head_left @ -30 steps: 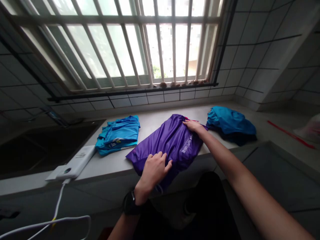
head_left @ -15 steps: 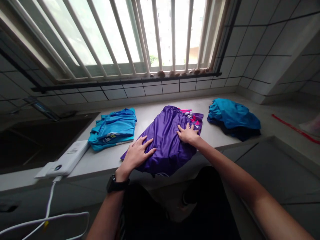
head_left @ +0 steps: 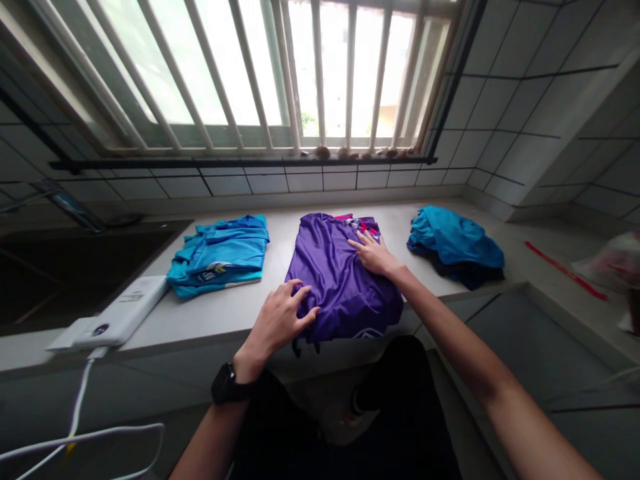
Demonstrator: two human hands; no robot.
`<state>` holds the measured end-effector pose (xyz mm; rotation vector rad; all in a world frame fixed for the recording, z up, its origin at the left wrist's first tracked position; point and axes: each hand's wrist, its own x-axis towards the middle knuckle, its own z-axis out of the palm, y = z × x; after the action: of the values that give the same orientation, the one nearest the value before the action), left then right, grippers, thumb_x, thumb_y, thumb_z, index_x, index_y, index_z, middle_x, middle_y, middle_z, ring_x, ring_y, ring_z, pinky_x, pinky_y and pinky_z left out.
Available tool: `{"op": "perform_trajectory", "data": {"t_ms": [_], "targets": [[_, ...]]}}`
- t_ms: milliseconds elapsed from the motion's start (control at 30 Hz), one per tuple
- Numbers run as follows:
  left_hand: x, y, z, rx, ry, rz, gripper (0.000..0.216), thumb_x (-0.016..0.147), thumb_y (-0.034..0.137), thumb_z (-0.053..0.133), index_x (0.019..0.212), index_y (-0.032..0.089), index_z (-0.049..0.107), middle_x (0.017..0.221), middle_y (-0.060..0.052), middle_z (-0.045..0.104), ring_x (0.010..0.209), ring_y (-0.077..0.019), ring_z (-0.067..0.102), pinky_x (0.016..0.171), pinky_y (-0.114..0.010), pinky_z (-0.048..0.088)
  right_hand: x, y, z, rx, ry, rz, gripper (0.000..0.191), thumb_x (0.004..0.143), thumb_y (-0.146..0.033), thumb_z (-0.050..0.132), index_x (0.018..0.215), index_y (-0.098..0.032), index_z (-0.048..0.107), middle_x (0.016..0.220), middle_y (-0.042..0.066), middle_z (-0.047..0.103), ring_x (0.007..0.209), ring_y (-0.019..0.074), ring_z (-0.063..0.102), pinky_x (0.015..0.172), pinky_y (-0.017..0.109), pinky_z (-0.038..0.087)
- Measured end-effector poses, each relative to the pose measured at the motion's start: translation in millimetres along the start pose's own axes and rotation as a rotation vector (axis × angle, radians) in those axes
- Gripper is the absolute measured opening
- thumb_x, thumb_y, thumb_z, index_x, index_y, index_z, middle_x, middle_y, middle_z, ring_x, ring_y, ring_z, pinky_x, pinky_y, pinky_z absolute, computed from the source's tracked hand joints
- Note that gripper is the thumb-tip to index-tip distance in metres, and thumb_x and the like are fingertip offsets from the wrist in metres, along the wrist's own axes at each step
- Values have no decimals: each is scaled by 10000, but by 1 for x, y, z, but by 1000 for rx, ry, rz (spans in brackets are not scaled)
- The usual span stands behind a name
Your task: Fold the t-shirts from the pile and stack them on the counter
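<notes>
You are pressing your right hand [head_left: 374, 255] flat on the purple garment [head_left: 334, 277], fingers spread, close to its far end where a pink-and-white patch is showing. Your left hand [head_left: 279, 321] is resting on the garment's near-left edge with fingers bent over the cloth; whether it is pinching it, I cannot tell. The garment is lying mid-table [head_left: 220, 312], its near end hanging over the front edge. A folded blue shirt [head_left: 220, 257] is sitting to its left and a crumpled blue pile [head_left: 455, 241] to its right, both apart from it. A white power bank [head_left: 120, 320] is lying further left.
</notes>
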<state>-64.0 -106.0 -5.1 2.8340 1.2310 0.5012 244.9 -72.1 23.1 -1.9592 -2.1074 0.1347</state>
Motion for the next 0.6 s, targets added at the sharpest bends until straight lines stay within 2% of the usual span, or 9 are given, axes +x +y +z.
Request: {"op": "perform_trajectory", "data": {"t_ms": [33, 100, 200, 267, 333, 433, 500, 600], "targets": [[-5, -5, 0, -23, 7, 56, 497, 960, 530, 578, 1376, 270, 659, 1416, -134, 619, 1282, -318, 594, 1087, -457, 486, -20, -4, 1, 14, 91, -66, 507, 1042, -222, 423, 1534, -227, 546, 1684, 121, 376, 1570, 339, 303, 1276, 616, 219], [-18, -17, 2, -39, -3, 173, 559, 932, 512, 641, 1444, 291, 607, 1477, -124, 590, 1326, -312, 578, 1113, -451, 472, -70, -12, 11, 75, 192, -212, 460, 1055, -242, 400, 1466, -243, 606, 1586, 108, 518, 1477, 270, 463, 1244, 487, 355], [-33, -31, 8, 37, 0, 289, 663, 885, 400, 732, 1516, 330, 541, 1583, -132, 505, 1411, -328, 521, 1142, -469, 446, -144, -13, 45, 46, 250, -400, 471, 995, -370, 609, 1460, -294, 598, 1529, 102, 574, 1424, 279, 522, 1190, 472, 427], [-36, -33, 14, 107, 27, 352, 675, 887, 261, 716, 1526, 367, 525, 1630, -122, 453, 1457, -327, 479, 1150, -475, 433, -174, -7, 75, -66, 312, -503, 543, 941, -380, 703, 1468, -331, 581, 1551, 87, 559, 1467, 283, 480, 1223, 493, 375], [-33, -31, 19, 158, 73, 429, 697, 897, 112, 639, 1523, 394, 518, 1625, -98, 465, 1469, -303, 469, 1141, -463, 437, -182, 0, 100, -174, 434, -527, 552, 945, -277, 692, 1480, -324, 566, 1537, 83, 577, 1477, 271, 470, 1255, 516, 304], [-25, -25, 26, 150, 156, 522, 691, 900, -21, 517, 1477, 356, 564, 1484, -85, 603, 1355, -247, 566, 1076, -408, 484, -167, 6, 119, -268, 619, -500, 507, 975, -106, 576, 1448, -289, 597, 1465, 85, 640, 1442, 228, 503, 1268, 483, 254], [-22, -22, 28, 95, 214, 534, 586, 923, -15, 496, 1404, 294, 620, 1309, -92, 690, 1178, -221, 648, 1004, -380, 528, -153, 7, 118, -261, 717, -519, 454, 998, -80, 524, 1391, -275, 639, 1388, 80, 689, 1382, 212, 552, 1239, 445, 298], [-21, -16, 26, -3, 279, 492, 424, 961, 31, 492, 1290, 238, 661, 1047, -73, 718, 928, -192, 671, 878, -351, 572, -143, 6, 106, -183, 796, -577, 375, 1023, -93, 492, 1296, -262, 685, 1276, 72, 731, 1269, 208, 619, 1137, 402, 414]]}}
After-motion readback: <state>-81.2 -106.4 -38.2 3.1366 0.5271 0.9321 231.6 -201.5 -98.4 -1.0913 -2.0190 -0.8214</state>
